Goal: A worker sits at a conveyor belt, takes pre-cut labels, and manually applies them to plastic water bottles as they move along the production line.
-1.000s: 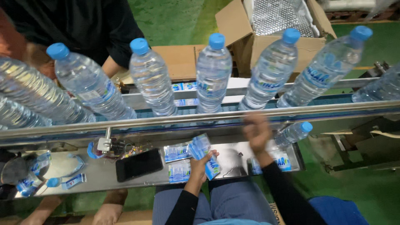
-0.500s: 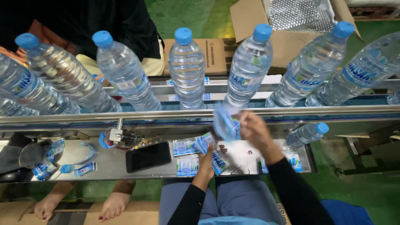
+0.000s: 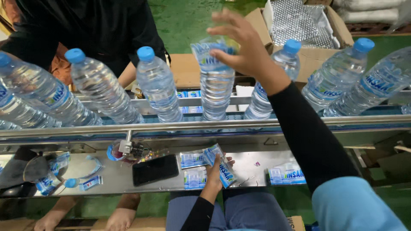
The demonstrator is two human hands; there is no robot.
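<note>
My right hand (image 3: 242, 47) reaches up over the conveyor (image 3: 205, 125) and pulls a clear blue-printed label sleeve (image 3: 209, 57) down over the top of a water bottle (image 3: 216, 92). My left hand (image 3: 216, 171) rests low on the metal shelf (image 3: 248, 169) and grips a stack of flat label sleeves (image 3: 220, 164). Other blue-capped bottles stand in a row on the belt, one at the left (image 3: 158, 85) and one just right of my wrist (image 3: 274, 92).
A black phone (image 3: 155, 170) lies on the shelf beside loose label packs (image 3: 287, 175). Another person in dark clothes (image 3: 85, 25) stands across the belt. An open cardboard box (image 3: 299, 25) with silvery wrap sits beyond. Bare feet (image 3: 122, 216) show below.
My right hand rose from the shelf to above the belt, carrying a label sleeve onto a bottle's top. The bottles shifted leftward along the conveyor. My left hand stayed on the stack.
</note>
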